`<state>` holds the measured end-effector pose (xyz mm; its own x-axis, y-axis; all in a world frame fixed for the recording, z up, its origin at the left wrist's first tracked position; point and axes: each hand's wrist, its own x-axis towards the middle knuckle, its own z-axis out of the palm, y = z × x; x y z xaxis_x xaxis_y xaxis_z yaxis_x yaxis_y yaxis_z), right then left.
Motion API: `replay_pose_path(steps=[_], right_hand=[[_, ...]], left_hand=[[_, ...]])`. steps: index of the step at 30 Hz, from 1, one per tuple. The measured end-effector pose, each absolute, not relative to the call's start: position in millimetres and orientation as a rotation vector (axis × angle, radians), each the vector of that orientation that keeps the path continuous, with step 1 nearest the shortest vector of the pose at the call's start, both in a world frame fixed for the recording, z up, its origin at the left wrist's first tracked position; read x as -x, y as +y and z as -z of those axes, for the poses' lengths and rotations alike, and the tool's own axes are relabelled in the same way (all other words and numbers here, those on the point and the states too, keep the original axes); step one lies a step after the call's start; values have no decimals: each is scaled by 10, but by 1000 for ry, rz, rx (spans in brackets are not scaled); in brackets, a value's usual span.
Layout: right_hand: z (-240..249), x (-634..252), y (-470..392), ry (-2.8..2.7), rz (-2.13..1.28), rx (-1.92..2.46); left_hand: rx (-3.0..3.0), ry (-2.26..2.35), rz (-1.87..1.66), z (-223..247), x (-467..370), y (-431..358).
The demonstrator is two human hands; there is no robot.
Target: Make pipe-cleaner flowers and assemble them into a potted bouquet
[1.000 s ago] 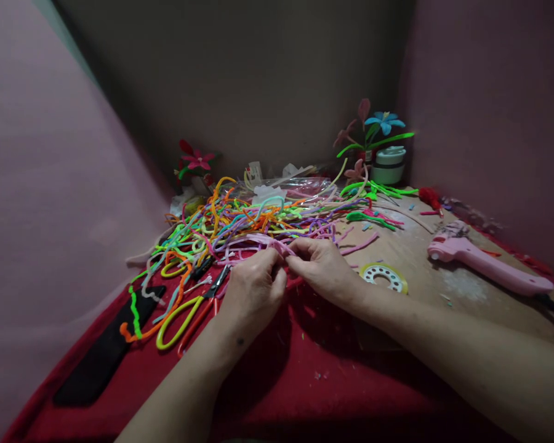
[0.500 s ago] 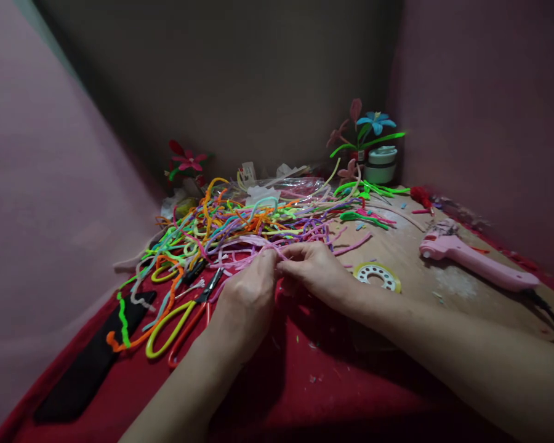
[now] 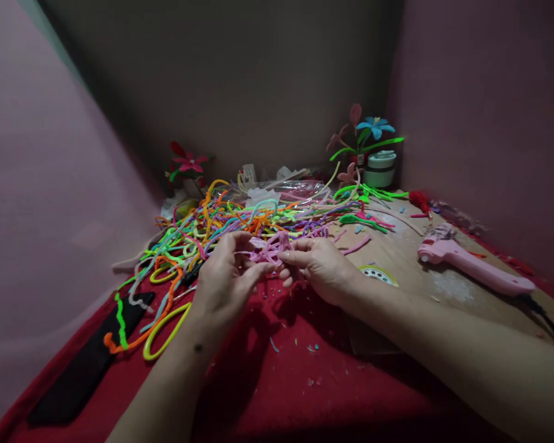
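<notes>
A looped piece of pink pipe cleaner [image 3: 275, 248] is between my two hands, over the red cloth. My right hand [image 3: 321, 267] pinches its right side between thumb and fingers. My left hand [image 3: 228, 271] is at its left side, fingers curved and parted from the thumb, the thumb tip near the lower edge of the loops. Behind the hands lies a tangled heap of coloured pipe cleaners [image 3: 253, 218]. Scissors with a yellow handle [image 3: 166, 332] lie partly hidden under my left forearm.
A pink glue gun [image 3: 477, 264] with a black cord and a tape roll [image 3: 378, 275] lie on the brown board [image 3: 410, 307] at the right. A black strip [image 3: 74, 375] lies at the left. Pipe-cleaner flowers [image 3: 376, 127] and a pale green pot [image 3: 380, 169] stand behind.
My left hand has moved left and opened out from its closed grip beside the right hand. The pink loops between the hands now show. My right forearm covers more of the tape roll.
</notes>
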<state>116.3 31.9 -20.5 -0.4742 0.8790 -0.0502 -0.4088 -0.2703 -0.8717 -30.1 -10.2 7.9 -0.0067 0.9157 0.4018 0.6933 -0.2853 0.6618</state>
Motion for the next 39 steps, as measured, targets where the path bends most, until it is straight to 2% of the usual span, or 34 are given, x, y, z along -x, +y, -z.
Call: replay_pose_path(steps=[4, 8, 17, 29, 34, 39], right_hand=[[213, -1149, 303, -1063, -1886, 611], [216, -1142, 265, -1092, -1881, 620], [259, -1137, 295, -1041, -1980, 574], [266, -1129, 291, -1007, -1930, 564], [277, -1132, 288, -1046, -1893, 526], [306, -1143, 289, -1065, -1927, 493]], left_hand=[[-1589, 1373, -1008, -153, 304, -81], [-1578, 1325, -1108, -100, 239, -104], [-2520, 1449, -1269, 2, 201, -147], [-2669, 1625, -1035, 40, 222, -155], [-2565, 1667, -1025, 48, 224, -162], [-2218, 1631, -887, -2, 229, -149]])
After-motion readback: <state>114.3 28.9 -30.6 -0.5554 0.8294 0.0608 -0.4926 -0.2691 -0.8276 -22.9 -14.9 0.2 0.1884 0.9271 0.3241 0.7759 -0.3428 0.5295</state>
